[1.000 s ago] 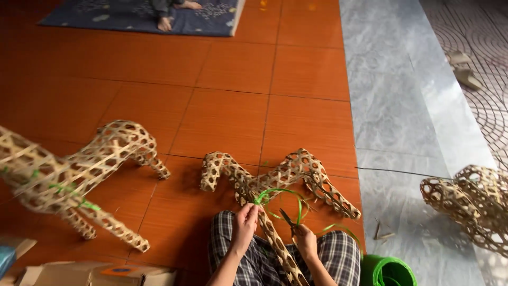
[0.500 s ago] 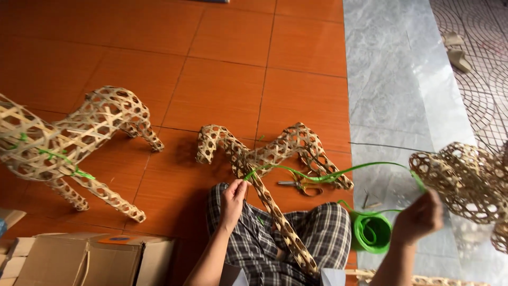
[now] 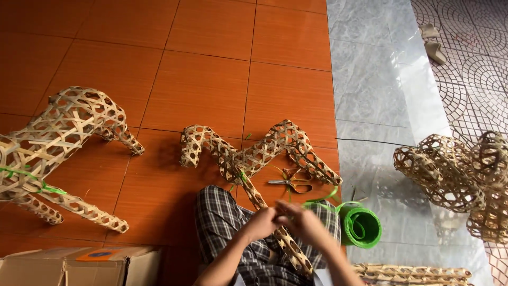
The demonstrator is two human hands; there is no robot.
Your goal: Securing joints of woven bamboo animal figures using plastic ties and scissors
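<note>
Open-weave, pale bamboo lattice piece (image 3: 254, 159), bent in zigzag, laid on orange tiled floor (image 3: 211, 69), one long leg run across checked lap. Left hand (image 3: 259, 225) and right hand (image 3: 304, 225) closed together on that leg, thin green strip (image 3: 323, 198) pinched between them. Steel scissors (image 3: 288, 181) lying just beside lattice piece; green strip roll (image 3: 362, 228) near its lower end. Similar woven frame (image 3: 58, 148) well apart from it.

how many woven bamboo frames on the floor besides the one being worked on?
2 clear: woven frame at left, woven frame at right on the grey tiles. A woven bundle at the bottom edge may be another, cut off.
</note>
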